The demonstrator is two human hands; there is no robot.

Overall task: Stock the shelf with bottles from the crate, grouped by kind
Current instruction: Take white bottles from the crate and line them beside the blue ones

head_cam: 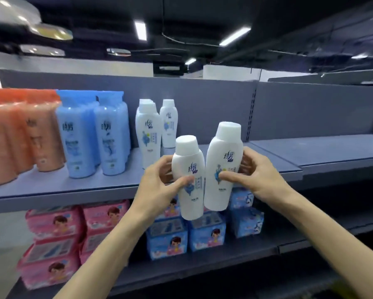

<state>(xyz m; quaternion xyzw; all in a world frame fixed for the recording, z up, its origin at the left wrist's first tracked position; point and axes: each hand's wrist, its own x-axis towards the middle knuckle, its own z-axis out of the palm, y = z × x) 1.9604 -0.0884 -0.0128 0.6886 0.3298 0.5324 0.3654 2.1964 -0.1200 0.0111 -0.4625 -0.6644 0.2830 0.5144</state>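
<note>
Currently we log: left hand (159, 186) gripping white bottle (188, 180), frame centre; right hand (254, 175) gripping second white bottle (223, 167), touching first, both upright before shelf (274, 154) edge; white bottles (148, 132), blue bottles (90, 134), orange bottles (19, 134) grouped on shelf, left half; pink packs (56, 225), blue packs (207, 234) on lower tier

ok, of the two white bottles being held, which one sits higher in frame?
The white bottle in the right hand: its cap tops out above the other's. The one gripped by the left hand sits lower, its base reaching further down in front of the lower shelf's blue packs.
</note>
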